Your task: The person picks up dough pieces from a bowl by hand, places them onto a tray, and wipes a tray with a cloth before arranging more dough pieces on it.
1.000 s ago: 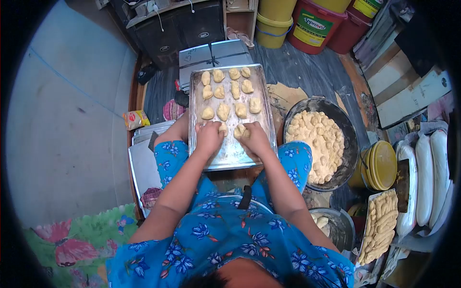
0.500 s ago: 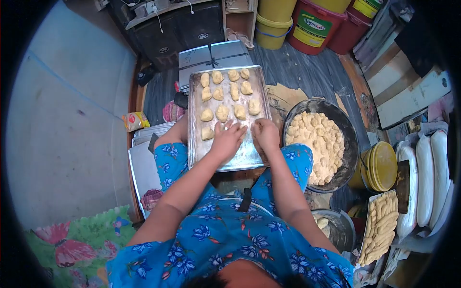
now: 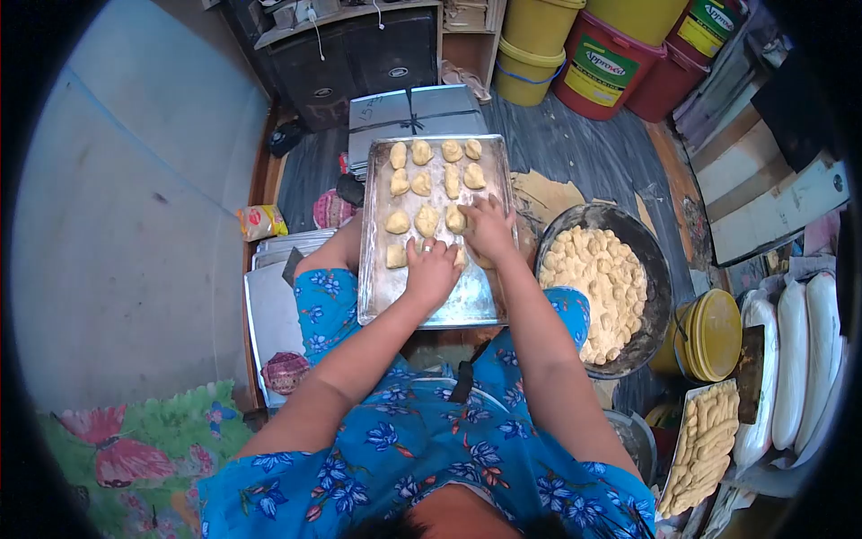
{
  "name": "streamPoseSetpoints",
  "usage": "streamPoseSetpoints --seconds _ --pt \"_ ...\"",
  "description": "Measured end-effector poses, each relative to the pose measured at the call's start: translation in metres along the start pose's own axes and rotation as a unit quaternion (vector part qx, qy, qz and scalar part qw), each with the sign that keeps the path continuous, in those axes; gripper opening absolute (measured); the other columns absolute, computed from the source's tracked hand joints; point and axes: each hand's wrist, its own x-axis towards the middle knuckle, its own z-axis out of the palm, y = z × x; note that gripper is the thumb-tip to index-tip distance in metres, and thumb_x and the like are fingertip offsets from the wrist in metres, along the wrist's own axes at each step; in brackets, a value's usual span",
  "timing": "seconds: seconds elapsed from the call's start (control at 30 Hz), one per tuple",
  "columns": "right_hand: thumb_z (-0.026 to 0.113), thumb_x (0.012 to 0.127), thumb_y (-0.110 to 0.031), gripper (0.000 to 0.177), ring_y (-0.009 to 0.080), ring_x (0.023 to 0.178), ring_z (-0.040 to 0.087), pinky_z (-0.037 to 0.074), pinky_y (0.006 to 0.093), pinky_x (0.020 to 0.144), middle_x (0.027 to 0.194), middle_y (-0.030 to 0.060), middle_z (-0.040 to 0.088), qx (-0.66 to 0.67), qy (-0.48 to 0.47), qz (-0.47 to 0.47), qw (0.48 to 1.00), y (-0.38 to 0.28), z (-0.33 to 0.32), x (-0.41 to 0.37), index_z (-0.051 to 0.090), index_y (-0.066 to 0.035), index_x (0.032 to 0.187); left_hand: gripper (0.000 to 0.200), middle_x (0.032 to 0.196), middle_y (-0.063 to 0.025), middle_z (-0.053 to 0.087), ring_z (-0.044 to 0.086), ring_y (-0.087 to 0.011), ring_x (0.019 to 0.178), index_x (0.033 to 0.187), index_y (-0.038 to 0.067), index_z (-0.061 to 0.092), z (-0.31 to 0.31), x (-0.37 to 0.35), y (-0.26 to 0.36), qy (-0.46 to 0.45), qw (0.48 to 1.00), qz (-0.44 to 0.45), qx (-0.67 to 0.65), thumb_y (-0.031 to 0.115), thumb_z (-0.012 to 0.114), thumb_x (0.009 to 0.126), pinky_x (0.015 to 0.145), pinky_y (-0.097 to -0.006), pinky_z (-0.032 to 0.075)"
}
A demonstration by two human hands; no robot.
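Observation:
A metal baking tray (image 3: 373, 296) rests across my lap with rows of pale yellow dough pieces (image 3: 426, 220) on it. My left hand (image 3: 433, 269) lies over the front row, fingers apart, with a dough piece (image 3: 460, 256) showing beside its fingertips. Farther up on the right side, my right hand (image 3: 490, 232) reaches over the third row with its fingers spread. Its thumb side is close to another dough piece (image 3: 455, 218). The dough piece at the right end of that row is hidden under this hand. A ring shows on my left hand.
Right of the tray stands a black basin (image 3: 660, 314) full of small floured dough pieces. Yellow buckets (image 3: 714, 337) and a tray of shaped dough (image 3: 700, 449) are farther right. Stacked trays (image 3: 413, 117) lie ahead, with red margarine tubs (image 3: 602, 67) behind. A wall (image 3: 162, 234) rises left.
My right hand has moved forward on the tray to the right end of the third row. My left hand stays at the front row. The whole view has shifted slightly.

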Motion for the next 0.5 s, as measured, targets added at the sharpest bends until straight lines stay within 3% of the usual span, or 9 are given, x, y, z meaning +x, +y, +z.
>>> streamPoseSetpoints --seconds 0.17,0.2,0.3,0.4,0.5 --pt "0.066 0.077 -0.016 0.055 0.0326 0.136 0.032 0.024 0.0538 0.112 0.143 0.0106 0.043 0.092 0.111 0.014 0.989 0.026 0.017 -0.002 0.055 -0.018 0.131 0.045 0.119 -0.0123 0.055 0.044 -0.0300 0.121 0.124 0.006 0.059 -0.007 -0.011 -0.012 0.045 0.998 -0.028 -0.040 0.028 0.063 0.084 0.106 -0.0551 0.020" --pt "0.067 0.077 -0.017 0.055 0.0328 0.129 0.040 0.034 0.0479 0.107 0.141 0.0123 0.044 0.092 0.073 0.021 0.993 0.031 0.017 -0.002 0.056 -0.016 0.130 0.046 0.122 -0.0123 0.055 0.044 -0.0302 0.122 0.124 0.006 0.059 -0.007 -0.013 -0.017 0.058 0.997 -0.037 -0.036 0.028 0.063 0.084 0.106 -0.0549 0.020" --pt "0.068 0.076 -0.019 0.053 0.0327 0.121 0.048 0.039 0.0472 0.101 0.133 0.0130 0.050 0.090 0.057 -0.016 0.994 0.039 0.013 -0.002 0.057 -0.014 0.128 0.047 0.127 -0.0115 0.054 0.044 -0.0295 0.124 0.126 0.007 0.058 -0.009 -0.018 -0.032 0.040 0.997 -0.058 -0.033 0.027 0.063 0.083 0.106 -0.0548 0.020" --pt "0.069 0.076 -0.020 0.050 0.0331 0.116 0.050 0.040 0.0446 0.099 0.125 0.0120 0.055 0.081 0.143 0.001 0.986 0.029 0.008 -0.017 0.059 -0.015 0.125 0.047 0.127 -0.0113 0.055 0.046 -0.0290 0.124 0.127 0.009 0.057 -0.006 -0.022 -0.045 0.013 0.996 -0.073 -0.051 0.026 0.064 0.084 0.107 -0.0560 0.019" --pt "0.070 0.076 -0.021 0.050 0.0317 0.117 0.050 0.036 0.0470 0.101 0.119 0.0105 0.059 0.130 0.113 0.003 0.985 0.014 -0.010 -0.045 0.059 -0.016 0.125 0.048 0.124 -0.0125 0.057 0.047 -0.0295 0.121 0.126 0.009 0.058 -0.005 -0.024 -0.050 0.033 0.997 -0.056 -0.046 0.027 0.066 0.082 0.107 -0.0569 0.019"
